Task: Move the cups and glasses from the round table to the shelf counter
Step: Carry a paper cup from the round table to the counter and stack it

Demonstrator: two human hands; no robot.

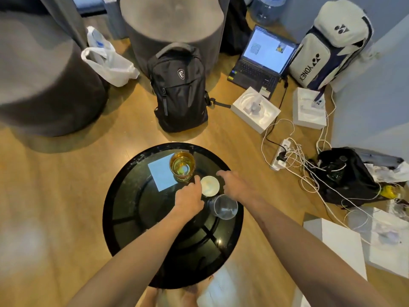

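A round black table (124, 218) stands on a wood floor (66, 196). On it are 3 drink things, all close together near the far right part of the top. The far one is a yellow glass (182, 166), upright, w/ its base on the corner of a blue paper (160, 172). Just near and right of it sits a white cup (210, 185). Nearer still is a clear glass (223, 206), upright, just beside the cup.

The left hand (189, 196) is at the left side of the white cup. Its fingers curl at the rim, maybe touching it, but the view is too blurry to tell if it grips the cup. The right hand (234, 183) is at the cup's right side, fingers spread loose and holding nothing. It sits just far of the clear glass.

On the floor past the table: a black bag (179, 89) in the middle, a white plastic bag (108, 65) to the left, a laptop (261, 60) w/ its screen on to the right, and a white sports bag (332, 45) far right. White boxes (254, 109) and a power strip (281, 156) w/ lots of cords lie on the right.
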